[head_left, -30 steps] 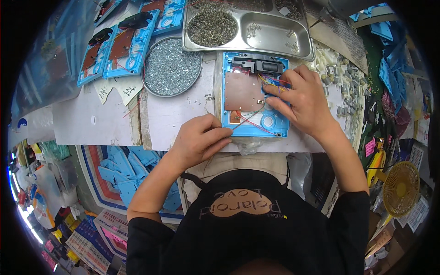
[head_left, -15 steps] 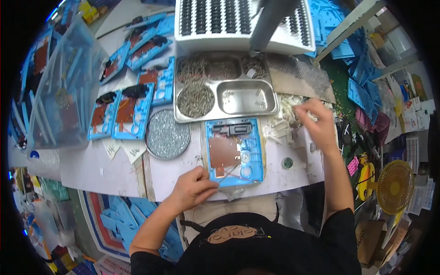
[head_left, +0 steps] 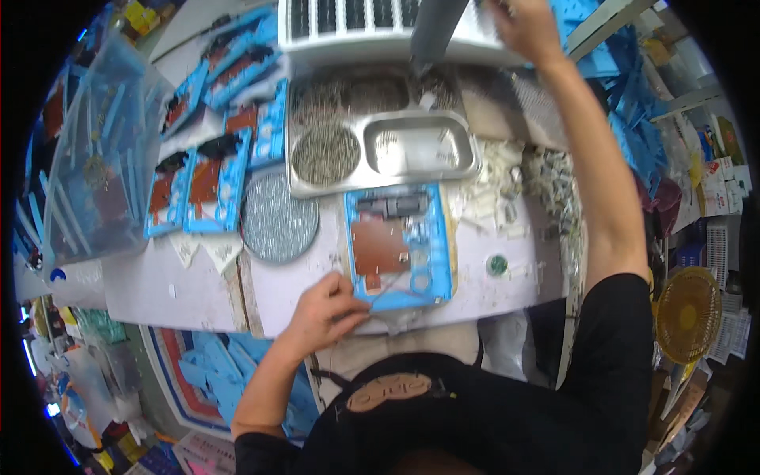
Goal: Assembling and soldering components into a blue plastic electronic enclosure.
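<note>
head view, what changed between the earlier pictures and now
The right hand has left the inside of the blue casing, moved right, then forward to near the right end of the white tray. The view also shifted, bringing that tray into sight. The left hand stays at the casing's near left corner; the brown board remains inside.

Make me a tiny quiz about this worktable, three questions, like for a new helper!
1. True or false: the left hand is by the near left corner of the blue case.
2. What colour is the box of black parts near the right hand? (a) red (b) white (c) green
3. Fill in: the heap of small silver pieces lies to the ___ of the blue case.

Key: 1 true; 2 b; 3 left.
</note>
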Demonstrator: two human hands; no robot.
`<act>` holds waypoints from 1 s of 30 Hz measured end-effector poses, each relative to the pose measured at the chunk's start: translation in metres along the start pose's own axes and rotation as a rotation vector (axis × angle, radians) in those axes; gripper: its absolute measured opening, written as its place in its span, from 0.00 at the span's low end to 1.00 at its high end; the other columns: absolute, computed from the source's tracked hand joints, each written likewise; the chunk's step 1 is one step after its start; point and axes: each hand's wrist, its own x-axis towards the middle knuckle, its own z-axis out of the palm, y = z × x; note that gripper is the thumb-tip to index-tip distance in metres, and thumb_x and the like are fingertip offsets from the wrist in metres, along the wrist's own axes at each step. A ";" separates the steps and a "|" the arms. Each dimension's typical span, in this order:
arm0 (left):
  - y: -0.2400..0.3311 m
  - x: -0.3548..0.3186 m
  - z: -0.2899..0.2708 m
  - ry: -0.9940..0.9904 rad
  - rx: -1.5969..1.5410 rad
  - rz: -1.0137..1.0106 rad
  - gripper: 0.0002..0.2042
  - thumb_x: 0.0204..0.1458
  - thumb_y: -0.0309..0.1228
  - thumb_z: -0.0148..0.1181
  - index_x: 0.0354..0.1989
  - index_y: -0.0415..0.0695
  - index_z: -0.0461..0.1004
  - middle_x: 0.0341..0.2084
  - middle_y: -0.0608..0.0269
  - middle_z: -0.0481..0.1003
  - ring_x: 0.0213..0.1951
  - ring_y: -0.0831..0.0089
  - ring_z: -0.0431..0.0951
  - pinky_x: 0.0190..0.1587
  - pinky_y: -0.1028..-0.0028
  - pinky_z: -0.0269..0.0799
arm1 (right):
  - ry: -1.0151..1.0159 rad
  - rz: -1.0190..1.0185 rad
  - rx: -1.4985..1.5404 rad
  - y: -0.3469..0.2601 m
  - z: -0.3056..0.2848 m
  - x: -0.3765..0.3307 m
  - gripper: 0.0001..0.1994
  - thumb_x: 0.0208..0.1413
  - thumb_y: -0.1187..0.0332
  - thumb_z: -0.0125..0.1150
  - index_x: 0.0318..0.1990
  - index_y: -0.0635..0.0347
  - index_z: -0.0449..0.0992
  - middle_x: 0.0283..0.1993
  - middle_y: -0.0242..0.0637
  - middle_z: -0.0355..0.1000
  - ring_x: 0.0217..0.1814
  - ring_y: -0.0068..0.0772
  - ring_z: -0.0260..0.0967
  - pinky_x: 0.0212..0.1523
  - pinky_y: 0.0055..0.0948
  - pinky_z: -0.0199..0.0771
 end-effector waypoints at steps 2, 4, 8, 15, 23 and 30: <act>-0.002 0.002 0.001 -0.016 0.017 0.023 0.10 0.43 0.25 0.74 0.35 0.45 0.83 0.29 0.61 0.67 0.31 0.64 0.73 0.33 0.68 0.71 | 0.120 0.273 0.187 -0.010 -0.026 -0.007 0.05 0.57 0.71 0.66 0.36 0.64 0.80 0.38 0.43 0.76 0.44 0.42 0.73 0.47 0.38 0.72; -0.002 -0.001 0.003 -0.005 -0.032 -0.007 0.12 0.42 0.25 0.75 0.36 0.45 0.84 0.29 0.62 0.67 0.32 0.65 0.72 0.35 0.69 0.69 | 0.207 0.538 0.617 -0.017 -0.047 -0.014 0.08 0.62 0.68 0.66 0.41 0.65 0.81 0.37 0.40 0.79 0.45 0.28 0.76 0.44 0.29 0.73; -0.005 -0.006 0.007 0.027 -0.062 -0.039 0.13 0.41 0.25 0.76 0.38 0.44 0.84 0.30 0.63 0.66 0.34 0.67 0.70 0.36 0.71 0.68 | -0.303 0.875 0.782 -0.136 -0.127 -0.085 0.13 0.58 0.66 0.68 0.47 0.62 0.79 0.39 0.27 0.77 0.44 0.19 0.73 0.51 0.23 0.70; -0.003 -0.003 0.003 -0.006 -0.066 -0.033 0.14 0.40 0.24 0.76 0.38 0.43 0.84 0.30 0.64 0.66 0.34 0.68 0.70 0.36 0.71 0.68 | -0.645 0.282 0.828 -0.267 -0.126 -0.145 0.10 0.49 0.71 0.72 0.39 0.55 0.80 0.35 0.31 0.77 0.45 0.39 0.70 0.46 0.37 0.72; 0.003 0.000 0.004 0.014 -0.042 -0.023 0.13 0.40 0.23 0.75 0.37 0.42 0.84 0.30 0.63 0.67 0.33 0.67 0.71 0.36 0.70 0.69 | -0.566 0.148 0.790 -0.272 -0.126 -0.154 0.14 0.44 0.70 0.74 0.40 0.54 0.79 0.49 0.36 0.75 0.49 0.48 0.67 0.49 0.41 0.71; 0.018 0.005 -0.005 -0.053 0.134 0.029 0.12 0.42 0.25 0.74 0.37 0.43 0.81 0.32 0.61 0.71 0.32 0.63 0.76 0.34 0.67 0.73 | -0.553 0.428 0.430 -0.211 -0.136 -0.164 0.11 0.46 0.71 0.69 0.39 0.56 0.81 0.42 0.38 0.75 0.49 0.45 0.70 0.48 0.41 0.73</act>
